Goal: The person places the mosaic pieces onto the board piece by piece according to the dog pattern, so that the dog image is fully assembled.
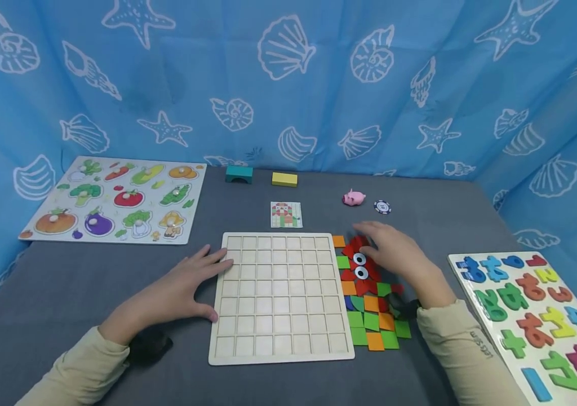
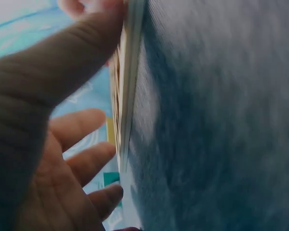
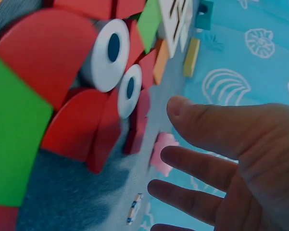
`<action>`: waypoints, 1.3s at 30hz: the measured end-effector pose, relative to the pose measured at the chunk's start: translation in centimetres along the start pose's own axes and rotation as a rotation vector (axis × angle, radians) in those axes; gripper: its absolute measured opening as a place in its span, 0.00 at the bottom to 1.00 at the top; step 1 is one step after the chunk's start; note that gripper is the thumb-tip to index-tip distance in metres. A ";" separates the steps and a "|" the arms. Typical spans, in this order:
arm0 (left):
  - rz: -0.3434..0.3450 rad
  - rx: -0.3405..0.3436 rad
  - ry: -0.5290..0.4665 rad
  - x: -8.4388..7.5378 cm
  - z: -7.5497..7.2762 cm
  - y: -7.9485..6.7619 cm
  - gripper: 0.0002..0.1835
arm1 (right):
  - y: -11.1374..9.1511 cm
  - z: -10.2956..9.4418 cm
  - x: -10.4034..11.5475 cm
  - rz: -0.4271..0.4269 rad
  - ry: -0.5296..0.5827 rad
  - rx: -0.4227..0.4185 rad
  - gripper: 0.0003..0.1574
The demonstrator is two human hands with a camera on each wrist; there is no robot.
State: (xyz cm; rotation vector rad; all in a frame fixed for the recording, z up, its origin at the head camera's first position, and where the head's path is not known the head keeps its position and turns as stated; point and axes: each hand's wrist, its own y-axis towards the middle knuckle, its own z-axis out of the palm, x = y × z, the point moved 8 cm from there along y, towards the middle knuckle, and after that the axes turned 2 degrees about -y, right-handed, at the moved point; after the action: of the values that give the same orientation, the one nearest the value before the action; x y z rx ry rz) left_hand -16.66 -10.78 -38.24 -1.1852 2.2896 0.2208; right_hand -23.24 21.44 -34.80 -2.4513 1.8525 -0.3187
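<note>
A pale wooden grid board (image 1: 282, 288) with rows of square recesses lies flat on the grey table. My left hand (image 1: 174, 290) is at its left edge, fingers spread, with thumb and fingertips touching the rim. Right of the board lies a group of flat coloured pieces: red ones (image 1: 359, 286), green squares (image 1: 371, 321) and orange squares (image 1: 375, 341). Two white eye pieces (image 1: 362, 273) lie on the red ones. Above the top of this group hovers my right hand (image 1: 400, 254), fingers extended and holding nothing. In the right wrist view, its thumb (image 3: 202, 120) is apart from the pieces.
Behind the board lie a small pattern card (image 1: 285, 215), a teal arch block (image 1: 239, 173), a yellow block (image 1: 284, 179), a pink pig (image 1: 354, 197) and a poker chip (image 1: 382, 207). A vegetable puzzle (image 1: 116, 200) sits back left, a number puzzle (image 1: 542, 321) at right. A blue curtain (image 1: 288, 84) encloses the table.
</note>
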 end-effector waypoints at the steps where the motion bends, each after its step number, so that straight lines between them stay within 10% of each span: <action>1: -0.001 0.005 -0.008 0.1 0.1 -0.1 0.53 | 0.0 0.2 -0.1 0.007 0.000 0.006 0.33; 19: -0.004 -0.020 -0.050 1.7 1.0 -1.5 0.52 | 2.0 1.2 -0.7 -0.038 -0.005 -0.026 0.23; 28: 0.048 -0.064 -0.044 1.6 1.0 -1.1 0.53 | 2.2 1.2 -1.9 0.073 0.021 -0.030 0.15; 39: 0.071 -0.071 -0.060 1.4 1.2 -0.5 0.53 | 1.6 0.7 -3.6 0.092 0.013 0.043 0.27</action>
State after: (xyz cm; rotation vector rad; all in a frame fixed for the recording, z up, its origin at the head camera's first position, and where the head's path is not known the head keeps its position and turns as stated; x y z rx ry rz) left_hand -16.45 -11.65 -39.91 -1.1172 2.2903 0.3626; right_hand -25.58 24.34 -36.26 -2.3327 1.9355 -0.3658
